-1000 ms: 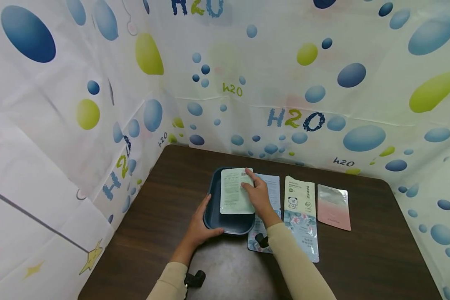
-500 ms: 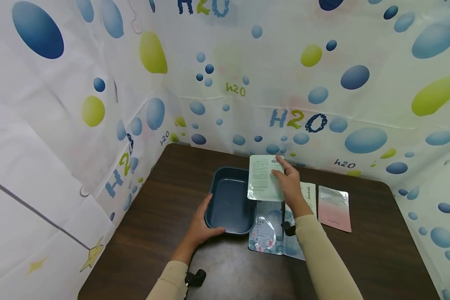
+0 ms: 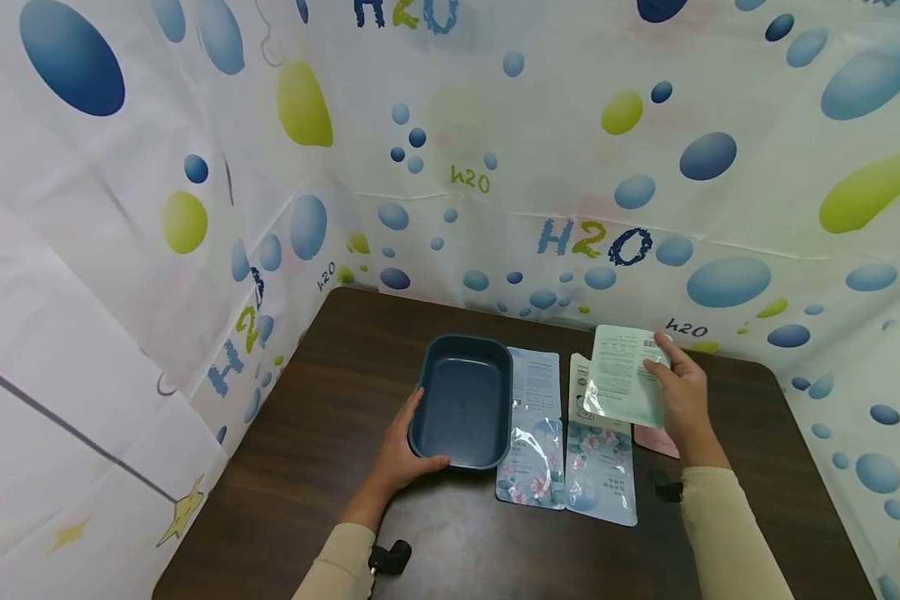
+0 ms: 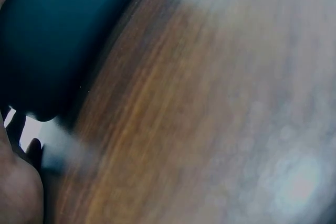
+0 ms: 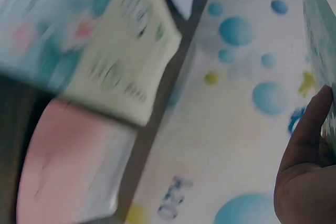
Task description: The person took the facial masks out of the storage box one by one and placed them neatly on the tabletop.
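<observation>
My right hand (image 3: 686, 398) pinches a pale green foil pouch (image 3: 621, 375) by its right edge, printed side up. The pouch hangs over the pink pouch and a cream-and-blue one, partly hiding both. In the right wrist view the thumb (image 5: 310, 129) lies against the green pouch (image 5: 321, 40), seen nearly edge-on. My left hand (image 3: 401, 454) holds the near left corner of a dark blue tray (image 3: 465, 417), fingers along its left side and thumb at the front. Nothing lies in the tray. The tray (image 4: 63, 35) also shows in the left wrist view.
Right of the tray lies a blue floral pouch (image 3: 532, 450), beside a cream-and-blue pouch (image 3: 600, 475) with flowers. The pink-and-silver pouch (image 5: 68, 166) lies farther right. A printed curtain (image 3: 495, 125) hangs behind the brown table (image 3: 330, 375) and along its left side.
The right hand has carried the green pouch from over the tray to the right, above the other pouches. The left hand and tray have stayed in place.
</observation>
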Demonstrator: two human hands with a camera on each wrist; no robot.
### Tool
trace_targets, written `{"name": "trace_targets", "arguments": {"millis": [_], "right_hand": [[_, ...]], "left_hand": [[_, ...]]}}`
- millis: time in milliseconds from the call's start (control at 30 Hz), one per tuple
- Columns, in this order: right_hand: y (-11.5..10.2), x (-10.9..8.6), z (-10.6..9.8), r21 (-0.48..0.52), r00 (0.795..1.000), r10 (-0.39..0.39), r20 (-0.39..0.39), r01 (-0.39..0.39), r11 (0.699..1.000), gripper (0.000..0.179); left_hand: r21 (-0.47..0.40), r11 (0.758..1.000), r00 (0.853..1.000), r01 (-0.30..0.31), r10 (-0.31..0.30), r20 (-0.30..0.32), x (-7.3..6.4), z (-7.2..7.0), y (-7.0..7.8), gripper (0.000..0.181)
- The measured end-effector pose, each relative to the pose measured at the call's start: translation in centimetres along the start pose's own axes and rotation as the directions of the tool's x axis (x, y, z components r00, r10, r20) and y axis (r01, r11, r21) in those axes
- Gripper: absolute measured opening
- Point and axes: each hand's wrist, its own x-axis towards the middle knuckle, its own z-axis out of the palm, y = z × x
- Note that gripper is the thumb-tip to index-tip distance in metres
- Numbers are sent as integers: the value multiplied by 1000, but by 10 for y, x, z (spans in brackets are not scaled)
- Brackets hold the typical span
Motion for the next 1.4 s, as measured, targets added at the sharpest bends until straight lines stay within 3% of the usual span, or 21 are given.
{"name": "trace_targets", "arguments": {"millis": [100,267,433,567,667,867,1033,1133,1233,1400], "right_hand": [[7,-5,-22,-13,999,23,-35,-24,1000,60],[25,-16,-49,-150,992,75,-97,-89,985,59],[56,-30,-72,-278,990,111,-84,-130,952,60],[83,-39,-87,-417,989,146,-37,-149,897,60],[98,-44,-94,-522,986,169,-16,-152,839,60],[114,-50,-104,-646,980,199,-5,-155,748,69],[122,-53,-111,-775,981,176,87,-44,630,71],[128,-57,-113,-802,981,98,164,75,593,70],[133,-60,-114,-797,970,68,233,151,585,68],[136,-63,-113,-785,955,103,277,162,598,70]], "left_hand": [[5,1000,1000,8,-8,-2,0,0,1,121],[15,1000,1000,16,-16,-3,0,1,1,121],[3,1000,1000,9,-9,-9,1,0,2,121],[3,1000,1000,9,-9,-14,2,0,2,121],[14,1000,1000,23,-23,-13,2,0,2,122],[29,999,999,37,-37,-6,1,1,2,123],[25,999,1000,28,-28,-8,1,1,3,124],[22,999,999,31,-31,-9,1,1,3,122],[25,999,999,31,-31,-10,1,1,2,121],[37,999,999,37,-36,-14,1,2,2,120]]}}
